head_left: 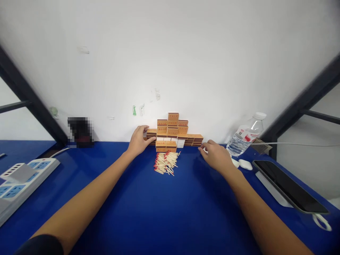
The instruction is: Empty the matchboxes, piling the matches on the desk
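Note:
Orange matchboxes (172, 130) with brown sides stand stacked in a stepped wall against the white wall. At its left end, my left hand (138, 141) has its thumb in front and its fingers at the back, closed around the end matchboxes (151, 133). My right hand (215, 154) rests by the right end of the stack (195, 139), fingers loosely bent and apart; whether the fingertips touch the boxes is unclear. Between the hands, a pile of red-tipped matches (166, 163) lies before the front boxes. White inner trays (181, 143) show low in the stack.
A water bottle (245, 136), a white earbud case (245, 164) and a phone (290, 186) on a white object are at the right. At the left, a power strip (29, 175) lies on the blue table (159, 216), with a blurred dark object (80, 132) behind.

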`<state>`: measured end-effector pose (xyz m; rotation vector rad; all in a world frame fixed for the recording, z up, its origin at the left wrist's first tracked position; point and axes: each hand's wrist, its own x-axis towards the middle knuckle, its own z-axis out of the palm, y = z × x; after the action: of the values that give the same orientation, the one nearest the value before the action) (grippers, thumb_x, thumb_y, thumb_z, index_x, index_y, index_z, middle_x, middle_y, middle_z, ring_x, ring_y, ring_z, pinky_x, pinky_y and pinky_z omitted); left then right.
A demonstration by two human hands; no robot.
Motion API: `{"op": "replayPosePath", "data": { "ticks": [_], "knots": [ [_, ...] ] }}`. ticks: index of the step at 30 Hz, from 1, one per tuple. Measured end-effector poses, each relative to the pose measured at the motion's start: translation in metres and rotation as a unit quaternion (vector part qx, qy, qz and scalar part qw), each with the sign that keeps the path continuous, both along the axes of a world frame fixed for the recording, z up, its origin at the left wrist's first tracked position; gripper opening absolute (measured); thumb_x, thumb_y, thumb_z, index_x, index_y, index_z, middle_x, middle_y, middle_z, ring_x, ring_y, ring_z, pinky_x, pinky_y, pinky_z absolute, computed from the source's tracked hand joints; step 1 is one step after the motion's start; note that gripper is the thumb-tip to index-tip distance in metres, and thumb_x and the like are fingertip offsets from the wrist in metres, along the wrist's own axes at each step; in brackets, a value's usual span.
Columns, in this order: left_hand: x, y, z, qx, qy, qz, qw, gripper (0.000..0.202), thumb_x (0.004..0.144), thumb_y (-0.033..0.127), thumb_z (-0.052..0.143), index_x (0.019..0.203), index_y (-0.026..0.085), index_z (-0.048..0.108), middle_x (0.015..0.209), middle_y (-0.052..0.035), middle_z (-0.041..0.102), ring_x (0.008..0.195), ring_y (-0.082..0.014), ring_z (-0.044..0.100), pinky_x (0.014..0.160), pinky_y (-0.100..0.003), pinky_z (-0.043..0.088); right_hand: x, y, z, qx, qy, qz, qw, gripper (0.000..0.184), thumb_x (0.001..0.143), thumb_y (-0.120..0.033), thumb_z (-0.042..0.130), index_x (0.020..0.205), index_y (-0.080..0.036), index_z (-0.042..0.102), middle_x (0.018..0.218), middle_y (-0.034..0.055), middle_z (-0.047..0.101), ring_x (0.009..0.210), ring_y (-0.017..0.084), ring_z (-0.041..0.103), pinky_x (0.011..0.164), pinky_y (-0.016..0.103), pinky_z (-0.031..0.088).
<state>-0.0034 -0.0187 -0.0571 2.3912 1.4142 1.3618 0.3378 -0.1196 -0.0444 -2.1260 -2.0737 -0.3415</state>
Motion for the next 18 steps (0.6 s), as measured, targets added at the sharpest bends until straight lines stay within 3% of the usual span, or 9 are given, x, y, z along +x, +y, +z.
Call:
{"op": "replayPosePath", "data": {
  "ticks": [6, 10, 15, 18],
  "knots": [
    [0.000, 0.015, -0.002, -0.010, -0.002, -0.027, 1.000, 0.035, 0.083, 0.025, 0.083, 0.114, 0.022, 0.066, 0.106, -0.0050, 0.059, 0.095, -0.0207, 0.063, 0.086, -0.036, 0.056, 0.004, 0.001, 0.001, -0.006, 0.014, 0.001, 1.000, 0.031, 0.107, -0.037, 0.047, 0.107, -0.019, 0.073, 0.111, 0.0116, 0.069, 0.091, 0.023, 0.069, 0.072, 0.031, 0.042],
    [-0.004, 0.014, 0.009, -0.015, 0.031, -0.022, 0.999, 0.035, 0.078, 0.027, 0.087, 0.105, 0.021, 0.065, 0.101, -0.0046, 0.062, 0.090, -0.0205, 0.064, 0.081, -0.035, 0.054, 0.011, 0.003, 0.000, -0.002, 0.019, -0.001, 1.000, 0.031, 0.107, -0.036, 0.047, 0.107, -0.019, 0.073, 0.111, 0.0118, 0.069, 0.093, 0.023, 0.069, 0.074, 0.031, 0.042],
    [-0.002, 0.014, 0.036, -0.083, 0.214, 0.016, 0.973, 0.040, 0.081, 0.039, 0.082, 0.111, 0.021, 0.063, 0.100, -0.0073, 0.072, 0.090, -0.0248, 0.067, 0.077, -0.035, 0.050, 0.014, 0.005, -0.002, -0.004, 0.028, -0.001, 1.000, 0.031, 0.106, -0.035, 0.048, 0.106, -0.019, 0.074, 0.112, 0.0116, 0.070, 0.094, 0.023, 0.069, 0.073, 0.030, 0.042],
    [0.007, 0.023, 0.053, -0.111, 0.314, 0.021, 0.943, 0.043, 0.070, 0.038, 0.087, 0.106, 0.021, 0.069, 0.105, -0.0105, 0.074, 0.094, -0.0278, 0.069, 0.077, -0.034, 0.051, 0.013, 0.006, -0.003, -0.005, 0.030, 0.010, 0.999, 0.031, 0.106, -0.035, 0.048, 0.105, -0.018, 0.074, 0.110, 0.0115, 0.071, 0.094, 0.023, 0.069, 0.072, 0.030, 0.041]
  ]
}}
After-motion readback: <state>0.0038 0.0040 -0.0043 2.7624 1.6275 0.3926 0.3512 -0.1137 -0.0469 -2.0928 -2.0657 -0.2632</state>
